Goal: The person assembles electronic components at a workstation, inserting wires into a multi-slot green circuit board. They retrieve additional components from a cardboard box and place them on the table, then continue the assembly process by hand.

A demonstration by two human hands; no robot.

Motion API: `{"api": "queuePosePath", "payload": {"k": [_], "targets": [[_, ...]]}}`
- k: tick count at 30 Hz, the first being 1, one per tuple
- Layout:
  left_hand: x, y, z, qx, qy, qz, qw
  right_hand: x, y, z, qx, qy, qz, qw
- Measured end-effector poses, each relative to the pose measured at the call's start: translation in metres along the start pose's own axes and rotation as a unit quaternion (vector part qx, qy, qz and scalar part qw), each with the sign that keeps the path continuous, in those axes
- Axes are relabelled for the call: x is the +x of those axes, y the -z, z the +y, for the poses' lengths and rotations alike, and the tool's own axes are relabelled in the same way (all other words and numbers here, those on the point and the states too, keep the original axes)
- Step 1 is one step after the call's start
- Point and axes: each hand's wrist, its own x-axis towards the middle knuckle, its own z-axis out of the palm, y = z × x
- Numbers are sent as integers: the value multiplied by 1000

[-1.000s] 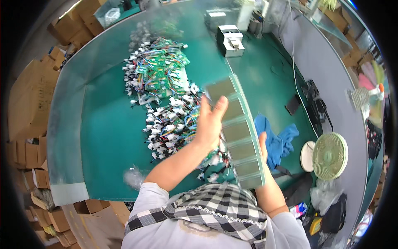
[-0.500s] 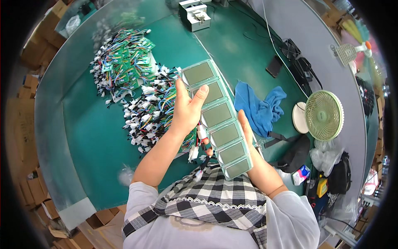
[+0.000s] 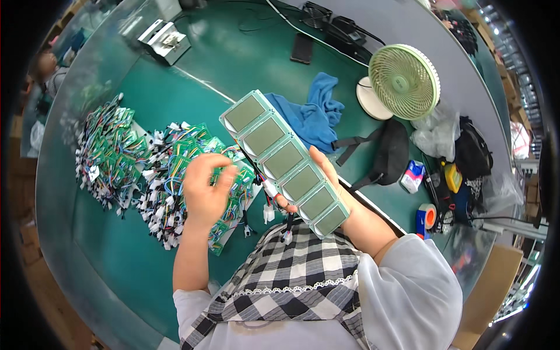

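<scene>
A long green circuit board panel (image 3: 282, 158) with several grey rectangular displays in a row slants across my front above the bench. My right hand (image 3: 328, 169) grips it, thumb along its right edge and fingers reaching beneath, with fingertips showing at its left edge. Wires with white connectors (image 3: 269, 212) hang by those fingertips. To the panel's left, my left hand (image 3: 205, 189) is apart from it, fingers loosely curled, thumb and forefinger separated, nothing visible between them. Under and beside the left hand lies a pile of green circuit boards (image 3: 169, 175) with coloured wires and white plugs.
A second pile of wired boards (image 3: 111, 151) lies farther left. A blue cloth (image 3: 318, 114) is beyond the panel, with a green fan (image 3: 403, 81), a dark phone (image 3: 301, 48) and a black pouch (image 3: 382, 153) around it. A metal device (image 3: 165, 42) stands at the far left.
My left hand has let go of the panel and moved left over the board pile. The right hand keeps its hold. The view has turned, shifting the bench items leftward.
</scene>
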Motion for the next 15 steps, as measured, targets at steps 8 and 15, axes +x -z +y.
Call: {"api": "queuePosePath", "payload": {"k": [8,15], "targets": [[23,-20,0,64,-110,-57,990,-44,-6,5,-43,41,60,996],[14,-16,-2,-93,50,-34,994,-36,-12,6,-35,-15,49,998]]}}
